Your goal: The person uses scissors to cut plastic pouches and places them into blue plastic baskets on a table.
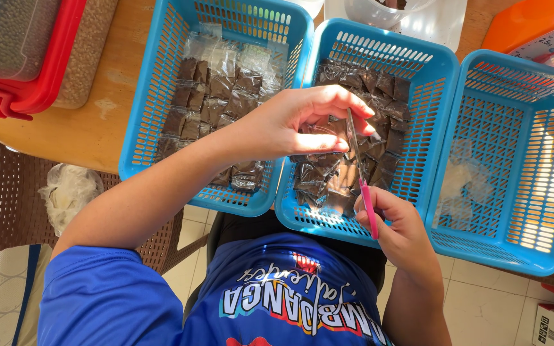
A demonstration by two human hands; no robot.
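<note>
My left hand (299, 122) hovers over the middle blue basket (379, 48) and pinches a small clear packet (318, 128) of dark brown powder between its fingers. My right hand (399, 227) grips pink-handled scissors (361, 170), and the blades point up at the packet's edge. Below them the middle basket holds several sealed brown packets (328, 182). The left blue basket (155, 109) also holds several brown packets (213, 96), laid in rows.
A third blue basket (546, 166) on the right holds a few clear empty bags (460, 182). A red-lidded box (27, 77) sits at the wooden table's left end. An orange scale (546, 32) and a white container (411, 19) stand at the back. Beside me is a wicker chair (1, 205).
</note>
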